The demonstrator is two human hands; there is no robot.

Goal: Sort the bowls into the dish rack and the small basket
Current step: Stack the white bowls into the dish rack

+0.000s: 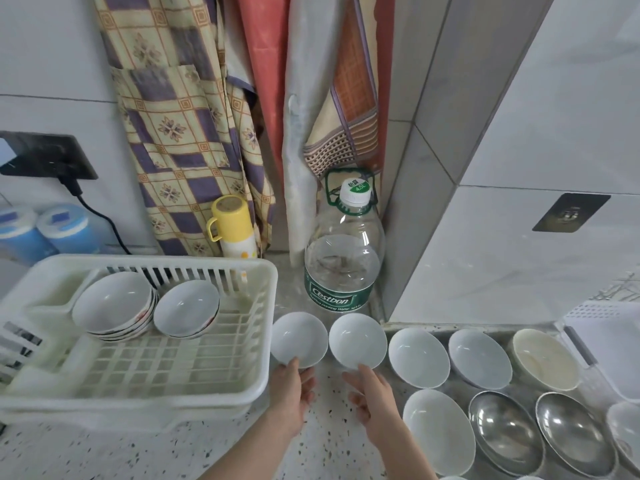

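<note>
A white dish rack (263,299) stands at the left with a stack of white bowls (112,304) and one more white bowl (187,308) leaning in it. My left hand (292,393) grips the near rim of a small white bowl (299,336) just right of the rack. My right hand (372,393) grips the near rim of a second white bowl (356,337) beside it. More white bowls (417,356) (479,358) (438,431), a cream bowl (543,360) and two steel bowls (504,431) (573,434) lie to the right. I see no small basket.
A large clear water bottle (344,258) stands behind the two held bowls, against hanging cloths. A yellow-capped flask (232,226) is behind the rack. A white perforated board (609,341) lies at far right. The speckled counter (138,452) runs along the front.
</note>
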